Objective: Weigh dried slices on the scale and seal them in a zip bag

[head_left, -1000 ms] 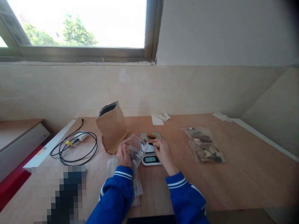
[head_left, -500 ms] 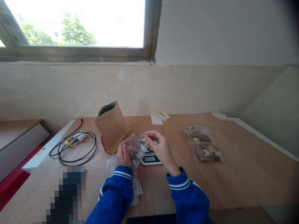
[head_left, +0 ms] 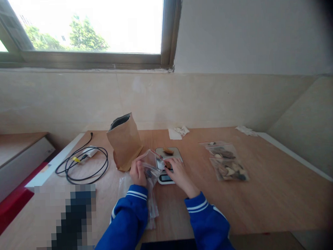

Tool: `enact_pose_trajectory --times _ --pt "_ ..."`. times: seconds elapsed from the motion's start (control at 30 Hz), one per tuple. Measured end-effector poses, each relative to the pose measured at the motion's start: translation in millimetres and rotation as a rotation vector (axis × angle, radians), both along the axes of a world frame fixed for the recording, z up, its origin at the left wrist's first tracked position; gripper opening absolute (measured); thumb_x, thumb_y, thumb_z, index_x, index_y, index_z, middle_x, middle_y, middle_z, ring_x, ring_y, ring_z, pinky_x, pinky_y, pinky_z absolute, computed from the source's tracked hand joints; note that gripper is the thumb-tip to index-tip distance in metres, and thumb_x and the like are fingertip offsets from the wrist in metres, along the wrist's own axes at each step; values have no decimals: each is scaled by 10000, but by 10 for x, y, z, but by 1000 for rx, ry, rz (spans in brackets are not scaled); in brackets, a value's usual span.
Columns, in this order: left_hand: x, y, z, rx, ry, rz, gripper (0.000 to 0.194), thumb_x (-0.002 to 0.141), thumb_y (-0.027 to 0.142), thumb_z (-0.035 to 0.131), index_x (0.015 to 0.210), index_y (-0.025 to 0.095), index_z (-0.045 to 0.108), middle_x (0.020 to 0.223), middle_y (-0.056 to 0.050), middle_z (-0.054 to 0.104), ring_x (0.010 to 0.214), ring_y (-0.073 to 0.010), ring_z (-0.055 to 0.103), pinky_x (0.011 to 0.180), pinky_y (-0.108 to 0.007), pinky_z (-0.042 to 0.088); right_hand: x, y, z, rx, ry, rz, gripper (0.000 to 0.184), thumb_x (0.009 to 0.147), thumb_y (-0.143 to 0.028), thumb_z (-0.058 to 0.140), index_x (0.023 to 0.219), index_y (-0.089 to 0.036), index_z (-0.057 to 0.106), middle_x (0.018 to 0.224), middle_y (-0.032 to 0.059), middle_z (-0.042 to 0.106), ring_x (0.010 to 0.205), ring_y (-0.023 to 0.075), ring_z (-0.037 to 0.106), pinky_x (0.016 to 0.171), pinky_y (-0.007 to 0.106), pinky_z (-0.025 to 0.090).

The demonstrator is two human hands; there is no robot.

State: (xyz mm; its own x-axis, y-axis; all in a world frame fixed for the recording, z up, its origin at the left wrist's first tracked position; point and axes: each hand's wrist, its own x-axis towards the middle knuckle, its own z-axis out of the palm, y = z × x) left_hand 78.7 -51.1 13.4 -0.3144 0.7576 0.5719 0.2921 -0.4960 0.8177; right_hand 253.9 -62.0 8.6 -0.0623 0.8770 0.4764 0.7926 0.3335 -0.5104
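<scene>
My left hand [head_left: 137, 172] grips a small clear zip bag [head_left: 151, 165] and holds its mouth open beside a small digital scale [head_left: 168, 176]. A few dark pieces lie inside the bag. My right hand [head_left: 179, 172] rests over the scale's platform, fingers curled at a brown piece near the bag's mouth; what the fingertips hold is too small to make out. Another brown piece [head_left: 168, 151] lies on the platform's far side. An open brown paper bag [head_left: 125, 141] stands just left of the scale.
Two filled clear bags [head_left: 228, 161] lie right of the scale on the wooden table [head_left: 267, 194]. A coiled black cable [head_left: 83, 165] lies at the left, crumpled paper scraps [head_left: 179, 132] at the back. More empty clear bags [head_left: 151, 207] lie under my left forearm.
My right hand rose from the scale to the bag's mouth, then came back down onto the platform. My left hand and the bag stayed put.
</scene>
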Motion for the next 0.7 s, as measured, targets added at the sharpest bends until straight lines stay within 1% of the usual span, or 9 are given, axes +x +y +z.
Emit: enact_pose_trajectory --times 0.1,0.17,0.23,0.3,0.47,0.57,0.7 --pt "-3 1 -1 -5 -2 -5 482 911 492 305 1012 183 660 893 -88 657 843 -189 599 816 -338 450 -7 -2 -42 6 -57 -62 206 747 -142 575 921 -219 654 941 81 655 948 264 565 822 409 415" --pt "0 -1 2 -9 -8 -5 487 908 497 306 1011 180 662 879 -85 655 835 -189 598 811 -336 450 6 7 -19 -3 12 -42 202 763 -146 556 925 -216 655 928 71 669 900 236 595 794 375 439" --pt "7 -4 7 -14 -17 -5 484 906 500 309 1006 187 664 870 -82 653 829 -189 600 803 -335 452 28 19 22 -30 120 -7 194 789 -168 531 934 -208 654 902 63 685 804 202 626 727 329 475" --pt "12 -6 8 -18 -27 -8 472 904 501 313 1005 200 663 882 -81 654 836 -190 601 802 -332 455 49 27 64 -51 197 9 194 805 -192 516 935 -207 659 886 58 699 728 187 641 674 309 496" --pt "1 8 -21 -7 -27 -7 477 907 489 311 1013 180 659 911 -87 658 851 -190 604 804 -330 457 61 -6 155 -61 274 -14 228 839 -231 480 927 -219 690 894 63 723 787 227 673 721 350 512" --pt "-12 19 -39 10 -5 -5 475 912 480 306 1019 179 657 912 -88 659 847 -188 605 807 -337 457 53 -61 264 -56 366 -40 252 859 -264 460 939 -238 698 908 58 726 809 234 675 742 362 513" --pt "-14 13 -33 25 1 1 468 921 466 296 1024 186 656 923 -93 659 857 -187 598 820 -343 451 22 -162 515 42 540 -100 271 876 -318 450 987 -209 671 993 72 704 844 212 662 760 336 516"
